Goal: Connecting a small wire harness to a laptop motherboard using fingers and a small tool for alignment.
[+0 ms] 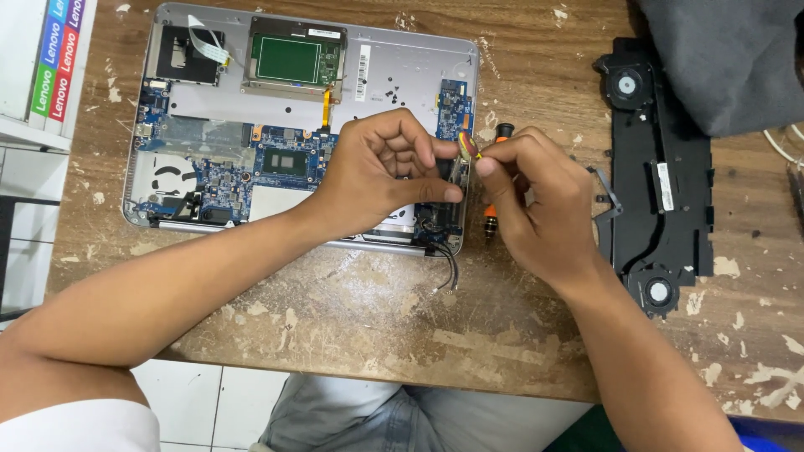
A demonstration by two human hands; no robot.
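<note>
An opened silver laptop base (402, 75) lies on a worn wooden table (377, 318), its blue circuit board (276, 163) and trackpad module (293, 59) exposed. My left hand (381, 172) rests over the laptop's right side, fingers curled around a small dark part. My right hand (536, 205) pinches a small tool with a red and yellow tip (467, 145) just beside the left fingers. Behind my right hand lies an orange and black screwdriver (502, 131), mostly hidden. Loose black wires (450, 268) hang off the laptop's front right corner.
A black cooling assembly with two fans (657, 192) lies on the table at right. A grey cloth (729, 59) covers the back right corner. A white box with coloured labels (42, 67) stands at far left. The table's near edge runs above my lap.
</note>
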